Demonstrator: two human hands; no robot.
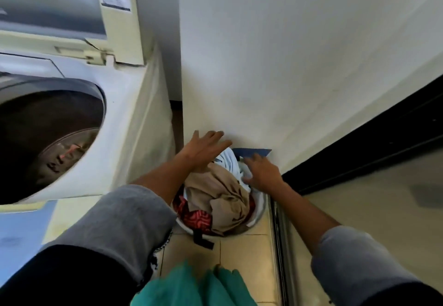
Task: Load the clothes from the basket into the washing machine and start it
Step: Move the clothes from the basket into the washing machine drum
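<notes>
Your left hand (203,149) and right hand (262,171): fingers spread, gripping nothing, just above clothes (215,195) in the laundry basket (260,212).

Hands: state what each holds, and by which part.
Neither holds anything. The left hand is open above the clothes in the basket. The right hand, fingers straight, reaches the pale blue garment without curling round it.

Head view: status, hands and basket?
Left hand open over clothes, right hand open beside it. Basket full. Washing machine open, nothing in between.
</notes>
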